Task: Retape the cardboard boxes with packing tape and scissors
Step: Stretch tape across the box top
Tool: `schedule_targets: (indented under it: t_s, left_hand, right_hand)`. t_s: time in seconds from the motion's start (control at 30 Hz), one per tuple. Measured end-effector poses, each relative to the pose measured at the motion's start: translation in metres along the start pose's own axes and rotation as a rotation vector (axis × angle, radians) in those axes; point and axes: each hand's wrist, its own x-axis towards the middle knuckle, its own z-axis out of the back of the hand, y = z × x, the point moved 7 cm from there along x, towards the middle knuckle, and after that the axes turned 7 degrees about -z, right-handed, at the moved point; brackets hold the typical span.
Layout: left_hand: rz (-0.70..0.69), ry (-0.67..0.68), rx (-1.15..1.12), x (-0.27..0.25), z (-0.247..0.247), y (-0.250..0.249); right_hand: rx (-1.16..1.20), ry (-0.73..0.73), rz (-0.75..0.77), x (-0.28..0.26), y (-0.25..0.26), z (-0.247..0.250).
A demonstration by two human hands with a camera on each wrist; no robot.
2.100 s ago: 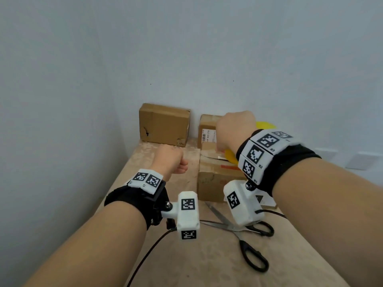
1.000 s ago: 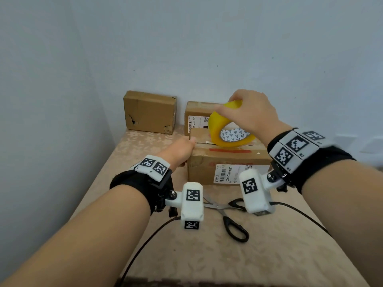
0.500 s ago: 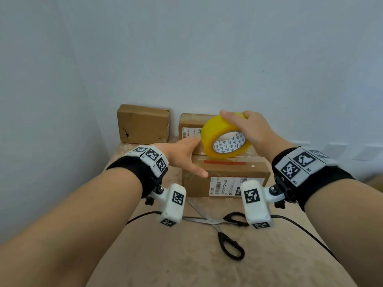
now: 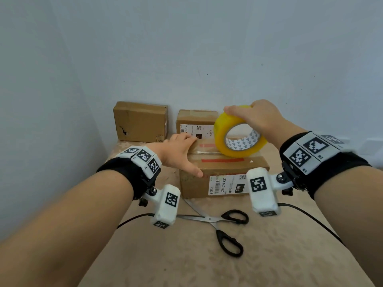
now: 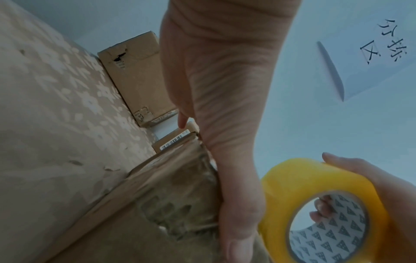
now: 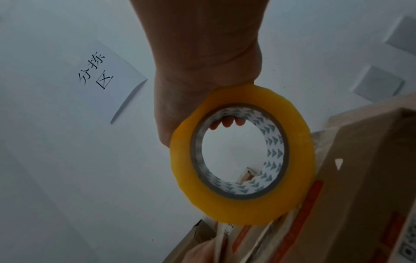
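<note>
Scissors: the scissors (image 4: pixel 215 222) lie blades apart on the counter (image 4: pixel 269 255), just in front of the front box (image 4: pixel 223 175), untouched.
Left hand: the left hand (image 4: pixel 176 154), a fist a moment ago, now lies flat with fingers spread on the front box's left top edge, steadying it.
Right hand: the right hand (image 4: pixel 259 119) has lifted the tape roll (image 4: pixel 238 133), fingers curled through its core, and holds it over the box top.
Meaning: taping looks about to start; I can't see a free tape end.
Behind: two more boxes (image 4: pixel 141 121) stand behind the front box, against a pale wall (image 4: pixel 186 48).
</note>
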Motion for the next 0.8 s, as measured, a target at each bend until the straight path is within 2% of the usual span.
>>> schedule_targets:
  t_s: [0.13, 0.27, 0.4, 0.5, 0.63, 0.73, 0.8]
  left_hand:
    - [-0.03, 0.032, 0.03, -0.003, -0.002, -0.004]
    - [-0.005, 0.073, 0.167, -0.016, -0.013, -0.011]
    - [0.053, -0.003, 0.291, -0.026, -0.015, -0.02]
    - [0.077, -0.001, 0.249, -0.031, -0.023, -0.024]
    - [0.104, -0.022, 0.119, -0.03, -0.024, -0.029]
    - [0.108, -0.09, 0.041, -0.028, -0.024, -0.029]
    - [0.106, -0.157, 0.012, -0.028, -0.02, -0.023]
  right_hand:
    - [-0.097, -0.008, 0.015, -0.001, -0.001, -0.004]
    - [-0.016, -0.006, 0.048, -0.006, 0.0, -0.005]
    - [0.029, -0.02, 0.077, -0.012, -0.001, 0.0]
    - [0.144, 0.049, 0.088, -0.019, -0.011, 0.0]
    - [0.378, 0.22, 0.042, -0.03, -0.047, -0.011]
    - [0.196, 0.118, -0.036, -0.021, -0.071, -0.016]
    - [0.168, 0.077, -0.088, -0.011, -0.084, -0.02]
